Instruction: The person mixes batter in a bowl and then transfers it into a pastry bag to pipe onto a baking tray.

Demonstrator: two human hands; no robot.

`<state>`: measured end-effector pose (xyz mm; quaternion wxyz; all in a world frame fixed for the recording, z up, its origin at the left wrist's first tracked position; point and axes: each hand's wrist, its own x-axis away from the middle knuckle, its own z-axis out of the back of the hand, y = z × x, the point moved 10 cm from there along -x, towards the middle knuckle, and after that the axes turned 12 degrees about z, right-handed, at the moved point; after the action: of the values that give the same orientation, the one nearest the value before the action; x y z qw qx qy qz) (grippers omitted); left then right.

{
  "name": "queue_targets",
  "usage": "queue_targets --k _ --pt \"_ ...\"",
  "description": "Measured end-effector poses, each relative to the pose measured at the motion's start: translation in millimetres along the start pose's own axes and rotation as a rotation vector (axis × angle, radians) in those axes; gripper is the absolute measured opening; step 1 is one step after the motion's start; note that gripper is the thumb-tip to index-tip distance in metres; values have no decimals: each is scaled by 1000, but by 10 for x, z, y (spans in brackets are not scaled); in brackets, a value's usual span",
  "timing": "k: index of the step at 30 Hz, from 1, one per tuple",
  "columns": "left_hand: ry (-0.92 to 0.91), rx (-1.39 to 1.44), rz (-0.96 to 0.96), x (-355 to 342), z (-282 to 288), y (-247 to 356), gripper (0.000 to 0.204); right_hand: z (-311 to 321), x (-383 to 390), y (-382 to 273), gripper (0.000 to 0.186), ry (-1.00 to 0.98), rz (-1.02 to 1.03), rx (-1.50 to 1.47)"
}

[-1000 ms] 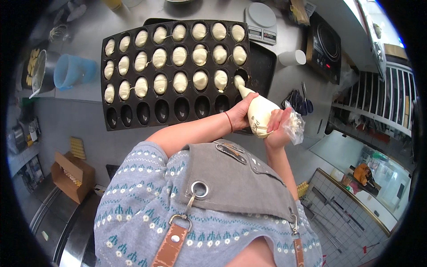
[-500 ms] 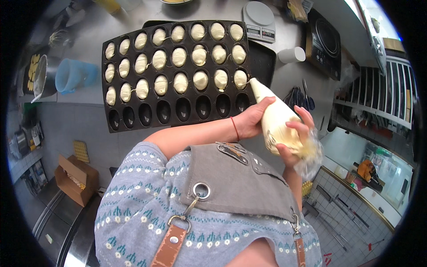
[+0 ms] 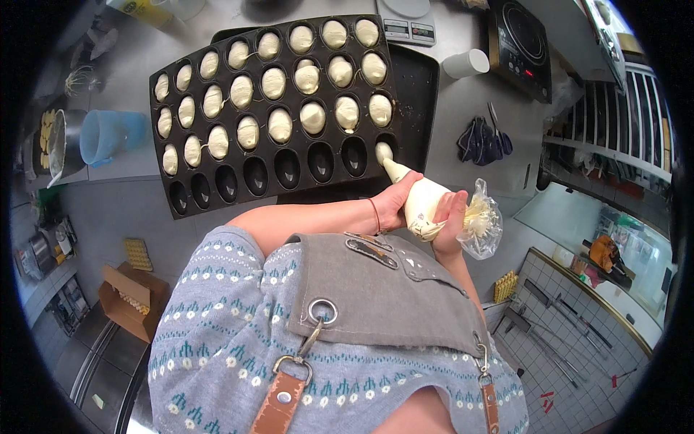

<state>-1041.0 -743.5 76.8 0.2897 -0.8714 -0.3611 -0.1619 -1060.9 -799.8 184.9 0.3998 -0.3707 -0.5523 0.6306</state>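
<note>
A clear piping bag [image 3: 426, 202] full of pale batter lies slanted between my hands. Near its tip my left hand [image 3: 395, 202] supports the bag, fingers closed around it. My right hand [image 3: 451, 220] grips the bag's upper part, below the gathered plastic end. The tip rests over the rightmost cup of the nearest row in a dark baking mould [image 3: 271, 189], and a batter mound [image 3: 384, 152] sits in that cup. Batter fills the three farther rows of oval cups. The other cups of the nearest row hold no batter and look shiny inside.
Under the mould, a black tray [image 3: 416, 101] sticks out on the right. Beyond it are a white cup [image 3: 466, 64], a kitchen scale [image 3: 406, 27], an induction cooker [image 3: 522, 47] and scissors beside a dark blue cloth [image 3: 477, 140]. A blue plastic jug [image 3: 112, 137] stands left, by a metal pot [image 3: 66, 141].
The bag's tip has moved from the third row's right end to the nearest row's rightmost cup, which now holds batter. My right hand has closed more tightly around the bag.
</note>
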Motion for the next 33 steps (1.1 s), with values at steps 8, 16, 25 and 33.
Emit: queue_targets --k 8,16,25,33 --pt "-29 -23 15 60 -61 -79 47 -13 90 -169 42 -130 40 235" --pt "-210 -152 -166 487 -705 -132 47 -167 -70 -1523 69 -523 703 752" --pt "-187 101 -333 560 -17 93 38 -751 37 -798 53 -897 593 181" --pt "-7 86 -329 478 573 181 38 -630 298 459 46 -436 2 -319"
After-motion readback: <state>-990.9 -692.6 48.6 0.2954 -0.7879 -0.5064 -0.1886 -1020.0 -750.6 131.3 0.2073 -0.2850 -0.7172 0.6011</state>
